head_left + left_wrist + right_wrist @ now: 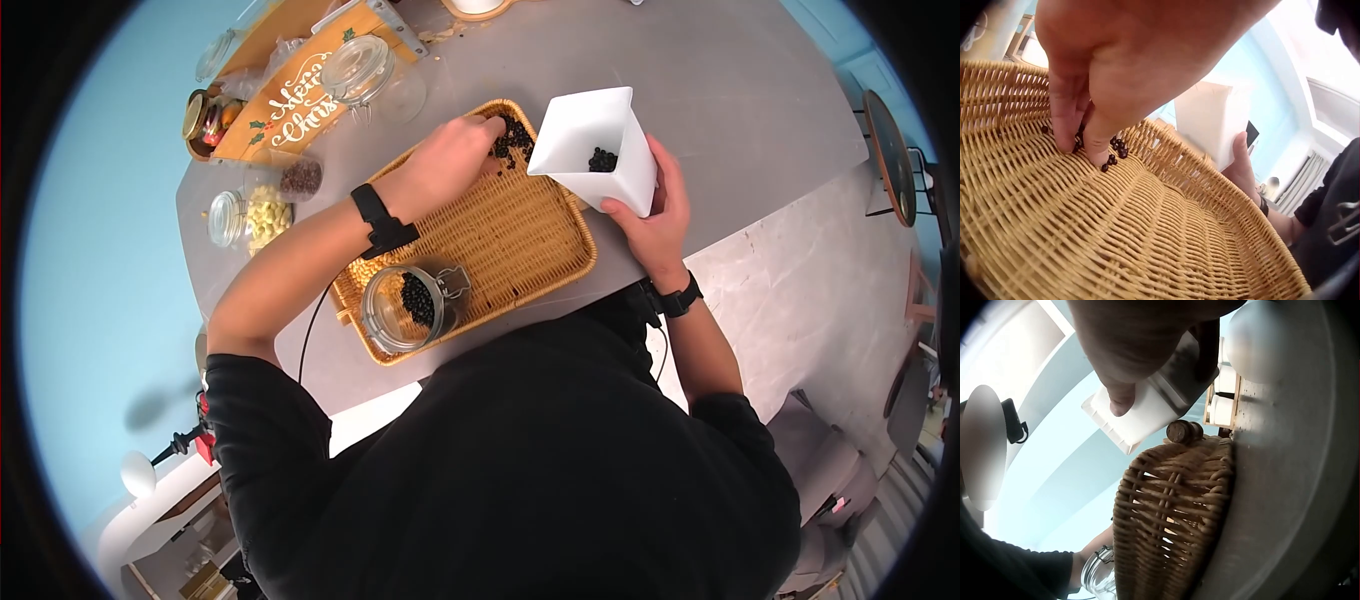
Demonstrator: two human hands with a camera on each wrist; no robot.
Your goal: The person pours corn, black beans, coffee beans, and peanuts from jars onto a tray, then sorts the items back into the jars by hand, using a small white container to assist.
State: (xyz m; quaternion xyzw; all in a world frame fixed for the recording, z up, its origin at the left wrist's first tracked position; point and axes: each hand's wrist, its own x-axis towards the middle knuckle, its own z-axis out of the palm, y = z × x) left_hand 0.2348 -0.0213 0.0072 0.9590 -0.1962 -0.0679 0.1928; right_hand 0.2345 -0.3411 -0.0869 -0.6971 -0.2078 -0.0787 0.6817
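A rectangular wicker basket (520, 235) holds scattered black beans (515, 140) at its far end. My left hand (445, 165) reaches down there; in the left wrist view, its thumb and fingers (1099, 140) pinch at some of the beans (1121, 150) against the weave. Beside the basket's far right corner, my right hand (665, 215) grips a white square container (575, 120), tilted so that its mouth faces the head camera, with a few black beans (602, 160) inside. An open glass jar (385, 325) with black beans (418, 300) lies tilted in the basket's near left corner.
Yellowish pieces (365, 268) lie in the basket by the jar. Left of the basket are a jar of pale pieces (268, 222), a container of dark red contents (300, 178) and a large glass jar (395, 90). Behind them stands a lettered wooden crate (290, 95). The grey table (700, 60) ends on the right.
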